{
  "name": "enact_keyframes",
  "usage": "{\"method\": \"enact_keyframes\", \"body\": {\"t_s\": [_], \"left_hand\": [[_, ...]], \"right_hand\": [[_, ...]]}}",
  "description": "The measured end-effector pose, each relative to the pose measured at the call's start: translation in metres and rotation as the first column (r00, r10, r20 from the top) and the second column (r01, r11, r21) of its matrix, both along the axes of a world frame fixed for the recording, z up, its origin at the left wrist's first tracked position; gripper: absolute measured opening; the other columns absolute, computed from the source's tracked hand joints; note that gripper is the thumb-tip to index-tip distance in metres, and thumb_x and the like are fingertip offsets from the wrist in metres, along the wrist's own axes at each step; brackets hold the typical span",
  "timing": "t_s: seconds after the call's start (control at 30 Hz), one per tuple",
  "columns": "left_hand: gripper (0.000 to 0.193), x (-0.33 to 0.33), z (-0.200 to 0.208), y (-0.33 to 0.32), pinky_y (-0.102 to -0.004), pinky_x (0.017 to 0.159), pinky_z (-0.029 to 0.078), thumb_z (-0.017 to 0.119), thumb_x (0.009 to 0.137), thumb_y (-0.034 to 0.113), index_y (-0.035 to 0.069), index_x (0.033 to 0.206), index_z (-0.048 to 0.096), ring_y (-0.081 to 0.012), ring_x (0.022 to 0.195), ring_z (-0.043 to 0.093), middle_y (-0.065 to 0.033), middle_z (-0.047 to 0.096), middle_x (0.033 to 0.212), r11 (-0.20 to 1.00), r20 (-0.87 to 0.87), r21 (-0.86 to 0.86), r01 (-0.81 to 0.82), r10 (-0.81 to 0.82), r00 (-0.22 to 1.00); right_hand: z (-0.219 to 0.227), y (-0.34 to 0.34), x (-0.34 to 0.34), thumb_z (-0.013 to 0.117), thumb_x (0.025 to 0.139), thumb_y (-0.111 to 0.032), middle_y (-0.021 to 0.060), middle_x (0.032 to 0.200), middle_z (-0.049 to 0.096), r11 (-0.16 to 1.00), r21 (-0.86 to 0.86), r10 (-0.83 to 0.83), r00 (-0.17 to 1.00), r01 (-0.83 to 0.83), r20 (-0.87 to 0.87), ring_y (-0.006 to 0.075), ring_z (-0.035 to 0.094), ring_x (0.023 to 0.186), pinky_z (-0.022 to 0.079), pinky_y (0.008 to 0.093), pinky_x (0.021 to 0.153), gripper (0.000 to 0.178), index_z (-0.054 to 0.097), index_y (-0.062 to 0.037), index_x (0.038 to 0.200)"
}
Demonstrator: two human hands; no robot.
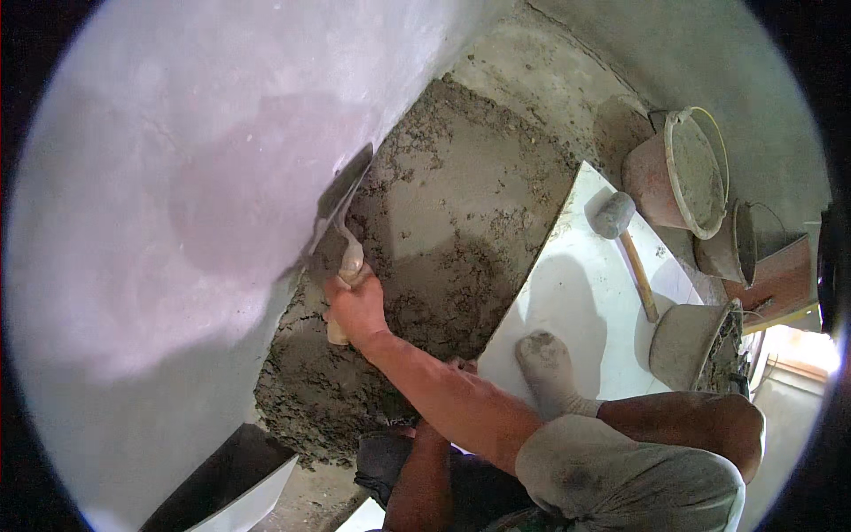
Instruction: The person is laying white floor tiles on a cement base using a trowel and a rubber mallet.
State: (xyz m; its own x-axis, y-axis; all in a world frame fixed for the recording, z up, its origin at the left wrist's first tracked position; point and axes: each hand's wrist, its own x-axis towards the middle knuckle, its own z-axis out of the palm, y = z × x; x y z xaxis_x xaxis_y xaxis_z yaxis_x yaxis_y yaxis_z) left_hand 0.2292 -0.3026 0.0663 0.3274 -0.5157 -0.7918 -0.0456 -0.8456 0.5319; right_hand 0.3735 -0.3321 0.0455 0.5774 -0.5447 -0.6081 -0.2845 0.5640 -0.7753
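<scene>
Currently my right hand (356, 306) is clenched round the wooden grip of the trowel (341, 199), its stiff blade edge-on against the wall (177, 177) above wet, heavy mortar (443, 222); my left hand seems hidden behind that forearm, so I cannot tell its state.

No pkgs, labels, signs or screens anywhere in view.
</scene>
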Motion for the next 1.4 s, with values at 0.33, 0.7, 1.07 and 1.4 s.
{"method": "enact_keyframes", "body": {"t_s": [0.33, 0.7, 1.07, 1.4], "left_hand": [[0.064, -0.010, -0.002, -0.009, -0.0460, 0.094, 0.038, 0.044, 0.091, 0.051, -0.003, 0.127, 0.042, -0.0346, 0.113, 0.049, -0.0226, 0.051, 0.121, 0.956, 0.048, 0.040, -0.291, 0.289, 0.956], [0.060, -0.009, -0.010, -0.004, -0.0473, 0.091, 0.038, 0.050, 0.089, 0.047, -0.003, 0.123, 0.046, -0.0378, 0.109, 0.050, -0.0223, 0.054, 0.118, 0.969, 0.058, 0.042, -0.245, 0.242, 0.969], [0.057, 0.001, -0.041, 0.013, -0.0479, 0.088, 0.042, 0.049, 0.086, 0.048, -0.001, 0.116, 0.054, -0.0404, 0.101, 0.057, -0.0247, 0.060, 0.107, 0.992, 0.113, -0.126, 0.018, -0.003, 0.994], [0.057, 0.003, -0.014, 0.001, -0.0475, 0.082, 0.045, 0.044, 0.087, 0.051, -0.002, 0.101, 0.059, -0.0420, 0.093, 0.058, -0.0256, 0.061, 0.096, 0.976, 0.247, -0.131, -0.176, 0.203, 0.947]], "right_hand": [[-0.006, 0.019, -0.006, 0.058, 0.079, -0.010, 0.0077, 0.077, 0.054, 0.998, 0.064, -0.008, 0.999, 0.005, 0.045, 0.0174, 0.059, 0.062, 0.049, 0.0347, 0.051, 0.026, 0.045, 0.0019, 0.098], [0.011, 0.007, -0.019, 0.057, 0.078, -0.010, 0.0052, 0.074, 0.053, 0.995, 0.048, 0.084, 0.996, -0.086, 0.032, 0.0133, 0.056, 0.059, 0.049, 0.0323, 0.049, 0.027, 0.047, -0.0012, 0.101], [0.038, -0.095, -0.026, 0.058, 0.083, -0.008, 0.0101, 0.079, 0.057, 0.998, 0.034, -0.051, 0.997, 0.049, 0.061, 0.0192, 0.059, 0.059, 0.050, 0.0327, 0.042, 0.023, 0.046, -0.0009, 0.101], [0.062, -0.259, 0.021, 0.053, 0.087, -0.013, 0.0083, 0.070, 0.053, 0.991, 0.056, 0.118, 0.992, -0.120, 0.037, 0.0184, 0.056, 0.053, 0.049, 0.0325, 0.041, 0.019, 0.046, -0.0004, 0.100]]}}
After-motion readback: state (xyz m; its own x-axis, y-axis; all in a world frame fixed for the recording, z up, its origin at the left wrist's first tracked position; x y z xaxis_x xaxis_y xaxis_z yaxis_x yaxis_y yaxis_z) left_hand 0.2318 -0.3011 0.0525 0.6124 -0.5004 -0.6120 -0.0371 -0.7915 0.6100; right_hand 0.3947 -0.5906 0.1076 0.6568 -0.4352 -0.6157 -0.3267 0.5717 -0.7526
